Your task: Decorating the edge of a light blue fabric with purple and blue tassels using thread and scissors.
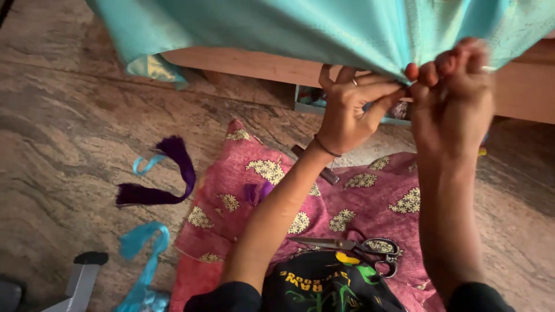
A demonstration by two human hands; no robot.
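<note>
Turquoise silky fabric (324, 29) hangs over a wooden bench edge (254, 65); both the left hand (347, 110) and right hand (454, 95) have fingers pinched shut on its gathered hem. Seemingly knotting the fringe, which calls for steady tension. Black-handled scissors (358, 247) rest on pink patterned cloth (358, 196).

A home sewing or tailoring spot on the floor is suggested. A veined brown polished stone floor (63, 115) is seen, with a pink woven cloth with cream flower motifs (358, 202) spread on it. Dark metal scissors (358, 247), a purple thread bundle (165, 179) and turquoise fabric scraps (141, 260) are scattered about, beside a low wooden furniture edge (243, 65).
</note>
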